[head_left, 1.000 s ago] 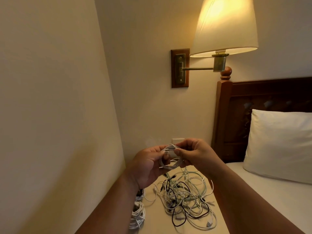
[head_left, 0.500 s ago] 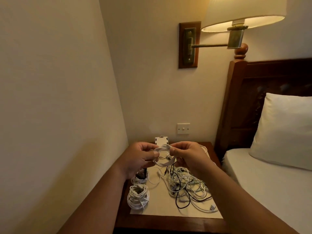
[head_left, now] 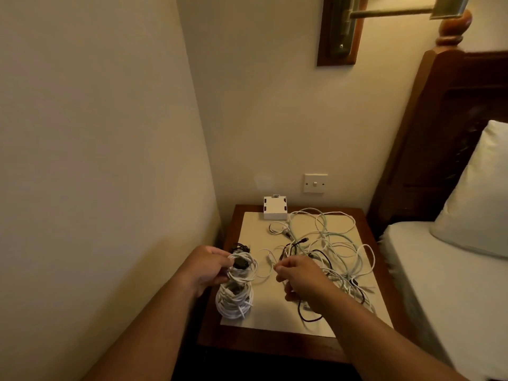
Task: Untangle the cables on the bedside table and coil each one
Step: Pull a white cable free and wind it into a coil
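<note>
Now lowered, left hand (head_left: pixel 209 266) grips coil (head_left: pixel 244 268), right hand (head_left: pixel 298 273) seemingly off

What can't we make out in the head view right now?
All head view.
Lamp: shade cut off by the top edge.
Black coil: mostly behind the white coil held by the left hand.
Tangle: near part under the right hand and forearm; cable count unclear.
Right hand's pinch: strand too thin to confirm.

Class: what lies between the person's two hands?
Head view: a thin white cable strand spans the gap over the cream mat, from the white coil in the left hand towards the right hand.
</note>
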